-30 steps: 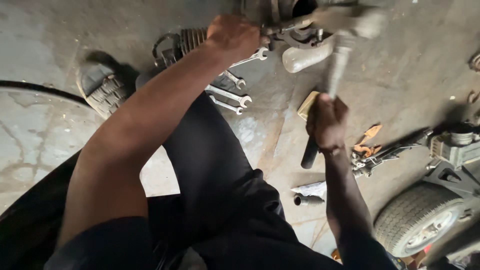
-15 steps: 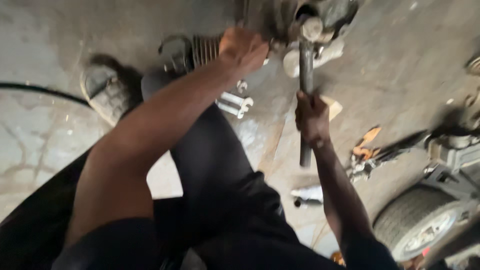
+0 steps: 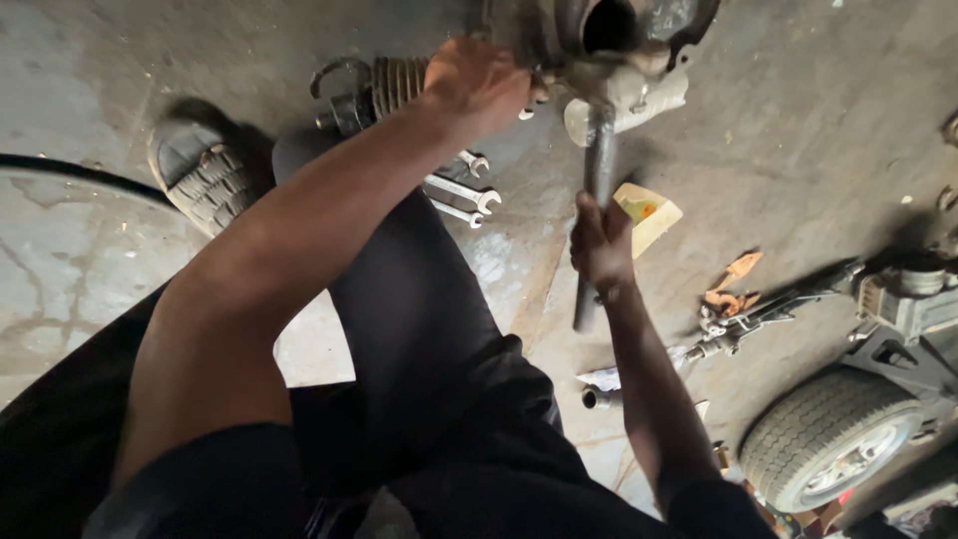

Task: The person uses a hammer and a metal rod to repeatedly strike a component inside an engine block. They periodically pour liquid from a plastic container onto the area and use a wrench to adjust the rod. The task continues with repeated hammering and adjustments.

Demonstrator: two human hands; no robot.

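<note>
The right hand (image 3: 602, 245) is wrapped around a dark metal bar (image 3: 597, 190), fingers closed tight on its middle, so that a short length sticks out below the fist and the upper length runs straight up to the car's hub assembly (image 3: 609, 45) at the top edge of the view. The bar's upper end meets the pale metal part under the hub's dark round opening; whether it sits in a socket there cannot be told. The left hand (image 3: 479, 80) reaches across from the left and grips the hub assembly's near side, fingers curled over it, just beside a ribbed rubber boot (image 3: 397, 85). Below the left forearm three wrenches (image 3: 461, 195) lie side by side on the concrete floor (image 3: 798, 150), close to the person's black-trousered knee. A sandalled foot (image 3: 200, 175) rests on the floor to the left, near a dark curved edge that sweeps along the left side. Just right of the bar lies a yellow card scrap (image 3: 649, 215), nearly touching the right hand. Further right the floor lies bare up to an orange rag (image 3: 731, 284) and a long metal steering part (image 3: 768, 314). A wheel with its tyre (image 3: 828, 439) lies at the lower right corner, well apart from both hands.
</note>
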